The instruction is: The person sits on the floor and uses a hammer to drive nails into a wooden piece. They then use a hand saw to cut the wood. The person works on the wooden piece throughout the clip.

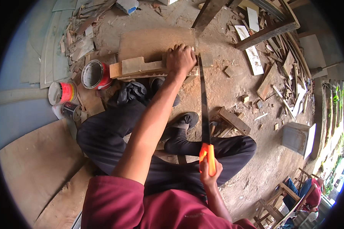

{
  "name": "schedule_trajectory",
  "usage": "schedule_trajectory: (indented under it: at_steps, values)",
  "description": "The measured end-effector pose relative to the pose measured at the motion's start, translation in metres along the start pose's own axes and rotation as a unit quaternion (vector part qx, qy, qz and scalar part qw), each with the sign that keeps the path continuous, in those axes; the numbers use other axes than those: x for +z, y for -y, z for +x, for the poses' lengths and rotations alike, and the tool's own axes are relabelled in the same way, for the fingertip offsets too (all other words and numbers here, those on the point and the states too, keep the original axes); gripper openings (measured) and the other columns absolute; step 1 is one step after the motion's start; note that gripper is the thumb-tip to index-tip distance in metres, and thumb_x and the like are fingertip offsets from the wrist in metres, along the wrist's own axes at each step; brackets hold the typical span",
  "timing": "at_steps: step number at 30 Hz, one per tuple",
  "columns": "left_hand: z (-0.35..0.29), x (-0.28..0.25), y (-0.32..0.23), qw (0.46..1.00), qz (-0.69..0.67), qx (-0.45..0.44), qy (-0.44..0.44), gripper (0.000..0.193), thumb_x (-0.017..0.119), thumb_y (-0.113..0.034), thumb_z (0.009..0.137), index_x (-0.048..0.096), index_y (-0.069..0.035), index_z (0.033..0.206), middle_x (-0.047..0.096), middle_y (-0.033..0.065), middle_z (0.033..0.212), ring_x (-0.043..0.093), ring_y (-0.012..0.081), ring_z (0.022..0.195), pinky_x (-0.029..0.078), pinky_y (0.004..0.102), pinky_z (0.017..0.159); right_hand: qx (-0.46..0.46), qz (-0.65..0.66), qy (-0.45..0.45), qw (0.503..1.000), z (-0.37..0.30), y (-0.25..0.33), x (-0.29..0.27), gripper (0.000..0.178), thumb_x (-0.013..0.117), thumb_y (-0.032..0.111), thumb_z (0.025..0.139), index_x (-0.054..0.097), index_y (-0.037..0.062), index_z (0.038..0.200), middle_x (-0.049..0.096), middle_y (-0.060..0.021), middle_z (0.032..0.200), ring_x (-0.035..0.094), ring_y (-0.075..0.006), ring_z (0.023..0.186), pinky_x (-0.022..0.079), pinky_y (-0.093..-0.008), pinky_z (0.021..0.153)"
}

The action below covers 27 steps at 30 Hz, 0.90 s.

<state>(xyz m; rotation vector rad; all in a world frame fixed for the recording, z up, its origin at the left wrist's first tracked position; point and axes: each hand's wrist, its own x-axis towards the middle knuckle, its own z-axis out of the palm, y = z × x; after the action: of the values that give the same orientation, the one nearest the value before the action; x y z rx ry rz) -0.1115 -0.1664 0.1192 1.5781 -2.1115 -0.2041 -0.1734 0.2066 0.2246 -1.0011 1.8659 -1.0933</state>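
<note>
My right hand (211, 169) is wrapped round the orange handle of a handsaw (205, 110). Its long dark blade points away from me, and the tip end lies against the right end of a wooden block (137, 66). From above, my left hand (181, 60) grips that block with curled fingers, just left of the blade. Under the block is a low wooden bench with a broad brown top (153, 40). A small piece of wood (206, 59) shows on the blade's right side. Whether the teeth are inside a cut cannot be made out.
Paint cans (94, 74) and a black plastic bag (132, 91) lie left of the bench. Wood scraps (286, 72) litter the right floor, below a wooden frame (269, 34). A hammer (213, 128) lies near my knee. Another person (313, 194) is at lower right.
</note>
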Motion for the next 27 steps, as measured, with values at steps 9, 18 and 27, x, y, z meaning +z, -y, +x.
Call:
schedule_trajectory:
  at_steps: [9, 18, 27]
  values:
    - [0.010, -0.001, 0.002, 1.000, 0.010, 0.010, 0.001, 0.028, 0.052, -0.028, 0.095, 0.070, -0.007, 0.089, 0.069, 0.0123, 0.092, 0.067, 0.0312, 0.091, 0.050, 0.0450, 0.083, -0.003, 0.016, -0.008, 1.000, 0.004, -0.016, -0.013, 0.014, 0.061, 0.006, 0.091, 0.064, -0.0062, 0.087, 0.057, -0.0018, 0.058, 0.054, -0.0079, 0.051, 0.041, -0.0241, 0.049]
    - [0.014, 0.012, 0.009, 0.999, 0.024, 0.028, -0.006, 0.018, 0.054, -0.013, 0.084, 0.071, -0.008, 0.089, 0.070, 0.0121, 0.099, 0.066, 0.0284, 0.097, 0.048, 0.0424, 0.089, 0.004, 0.116, -0.027, 0.993, 0.115, 0.015, 0.043, 0.022, 0.061, 0.014, 0.097, 0.060, -0.0026, 0.082, 0.054, 0.0027, 0.062, 0.048, -0.0032, 0.057, 0.037, -0.0221, 0.050]
    - [0.020, 0.004, 0.002, 1.000, 0.013, -0.013, -0.011, 0.025, 0.053, -0.026, 0.092, 0.072, -0.010, 0.088, 0.070, 0.0105, 0.093, 0.067, 0.0249, 0.091, 0.048, 0.0423, 0.086, -0.002, 0.011, 0.000, 1.000, 0.022, -0.014, 0.001, 0.018, 0.066, 0.012, 0.089, 0.063, -0.0025, 0.079, 0.055, -0.0048, 0.055, 0.053, -0.0088, 0.048, 0.041, -0.0274, 0.047]
